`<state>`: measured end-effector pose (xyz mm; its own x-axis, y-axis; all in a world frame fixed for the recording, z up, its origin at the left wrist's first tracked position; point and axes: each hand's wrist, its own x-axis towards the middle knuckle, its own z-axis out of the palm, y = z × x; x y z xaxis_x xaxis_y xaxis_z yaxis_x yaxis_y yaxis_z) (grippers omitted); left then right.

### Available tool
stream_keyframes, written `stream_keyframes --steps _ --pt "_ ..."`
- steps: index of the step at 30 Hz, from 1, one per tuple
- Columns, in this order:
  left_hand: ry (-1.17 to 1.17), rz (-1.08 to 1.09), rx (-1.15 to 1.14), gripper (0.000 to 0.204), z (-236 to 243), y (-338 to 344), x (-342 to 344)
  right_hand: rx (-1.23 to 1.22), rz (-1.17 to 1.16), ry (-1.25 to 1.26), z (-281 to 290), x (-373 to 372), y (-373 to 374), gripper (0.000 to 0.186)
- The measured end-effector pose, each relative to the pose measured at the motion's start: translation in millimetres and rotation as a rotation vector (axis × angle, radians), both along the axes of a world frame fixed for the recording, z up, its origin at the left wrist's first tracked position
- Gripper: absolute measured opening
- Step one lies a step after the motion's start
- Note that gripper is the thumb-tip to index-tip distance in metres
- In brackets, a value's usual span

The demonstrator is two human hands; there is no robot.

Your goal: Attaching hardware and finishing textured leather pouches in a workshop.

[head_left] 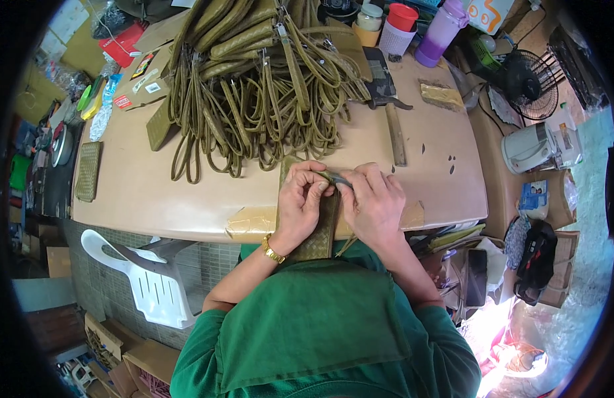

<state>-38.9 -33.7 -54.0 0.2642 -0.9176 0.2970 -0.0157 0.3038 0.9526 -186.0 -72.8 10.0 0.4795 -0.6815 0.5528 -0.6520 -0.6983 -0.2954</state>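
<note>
Below the frame's center, an olive woven-pattern panel [317,242] crosses the edge of our table [141,199]. Above it, our left hand [300,199] pinches a small olive piece [329,176]; our right hand [375,202] grips a dark bit [341,180] we cannot identify. Strapped olive bags [244,50] heap at upper center.

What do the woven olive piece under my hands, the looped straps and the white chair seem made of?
Woven olive piece: perhaps leather or imitation; flat interlaced pattern, low sheen. Looped straps: likely similar, bending in soft curves, dull shine. White chair: probably moulded plastic, smooth, fairly glossy, slotted.
</note>
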Motion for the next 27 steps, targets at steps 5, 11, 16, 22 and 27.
stream_keyframes --steps 5,11,16,22,27 --pt "0.057 0.0 0.054 0.012 -10 -12 0 0.185 -0.025 -0.227 -24 -10 -21 0.026" --pt "0.414 -0.191 0.235 0.015 -27 -12 9 0.289 -0.054 -0.202 -22 -11 -20 0.03" --pt "0.021 -0.166 0.087 0.028 -40 -14 25 0.751 -0.009 -0.384 -86 -27 -54 0.032" --pt "-0.821 0.138 0.08 0.073 -7 -20 -3 1.113 0.153 -0.47 -78 -6 -67 0.037" --pt "-0.683 0.124 0.071 0.066 -8 -14 9 1.266 0.252 -0.69 -72 4 -45 0.04"
